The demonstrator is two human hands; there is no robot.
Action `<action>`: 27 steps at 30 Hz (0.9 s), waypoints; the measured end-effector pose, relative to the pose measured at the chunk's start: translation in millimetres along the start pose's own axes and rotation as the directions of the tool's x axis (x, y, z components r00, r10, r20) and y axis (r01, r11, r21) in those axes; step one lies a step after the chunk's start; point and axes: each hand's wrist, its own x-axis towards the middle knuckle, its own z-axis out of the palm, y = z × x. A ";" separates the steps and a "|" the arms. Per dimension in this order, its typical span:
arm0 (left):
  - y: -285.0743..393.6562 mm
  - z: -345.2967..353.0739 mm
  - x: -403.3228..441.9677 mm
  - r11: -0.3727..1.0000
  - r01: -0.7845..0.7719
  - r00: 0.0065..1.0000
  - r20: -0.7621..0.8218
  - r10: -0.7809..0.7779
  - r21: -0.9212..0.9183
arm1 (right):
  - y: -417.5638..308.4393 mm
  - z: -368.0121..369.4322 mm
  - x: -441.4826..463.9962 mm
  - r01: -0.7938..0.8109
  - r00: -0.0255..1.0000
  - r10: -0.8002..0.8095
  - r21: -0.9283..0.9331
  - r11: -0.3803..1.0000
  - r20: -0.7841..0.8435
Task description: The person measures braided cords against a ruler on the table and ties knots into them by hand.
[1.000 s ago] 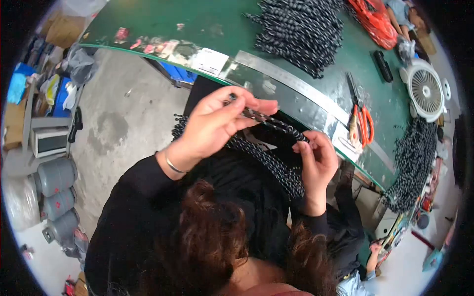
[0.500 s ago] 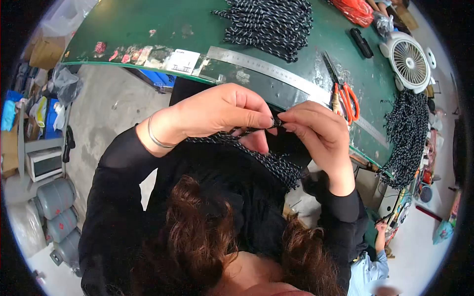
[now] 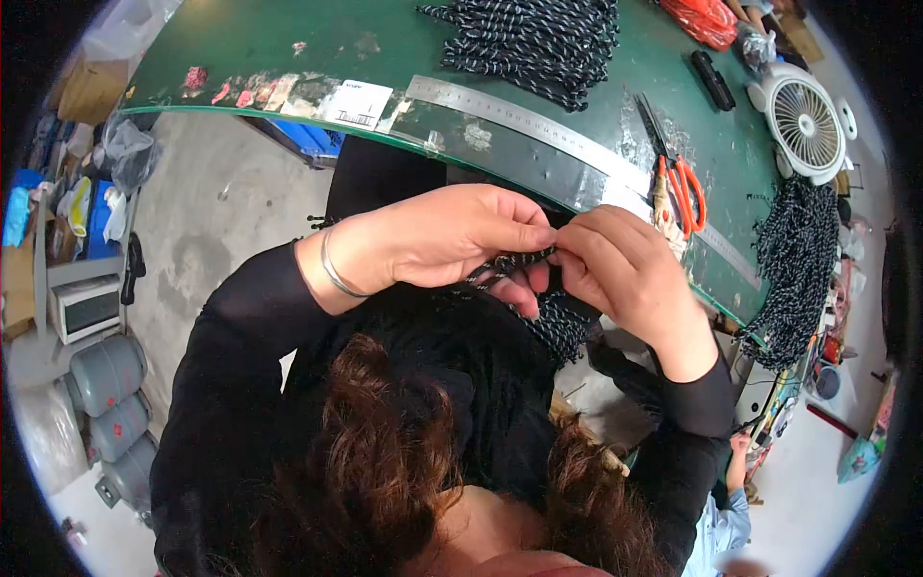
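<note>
My left hand (image 3: 471,236), with a bangle at its wrist, is closed on a black cord with white flecks (image 3: 521,260). Against its fingertips, my right hand (image 3: 620,269) pinches the same cord near one end; the exact pinch point is hidden by the fingers. Below the hands, a bundle of the same flecked cords (image 3: 560,327) rests on my lap. Some strands pass under my left palm and are partly hidden.
On the green table (image 3: 288,29) lie a stack of cords (image 3: 534,43), a steel ruler (image 3: 529,125), orange-handled scissors (image 3: 687,192), a black object (image 3: 711,81) and a white fan (image 3: 806,123). More cords (image 3: 796,269) hang over the right edge. A person's sleeve (image 3: 723,529) shows lower right.
Both hands have shifted slightly right and down and come together. My left fingers now curl around the cord, and my right fingers have closed in more tightly.
</note>
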 end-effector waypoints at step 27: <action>-8.5 16.3 10.4 0.976 -0.208 0.975 -0.059 0.212 0.063 | -4.5 47.9 -26.6 -0.379 0.760 0.570 0.501 0.778 -0.311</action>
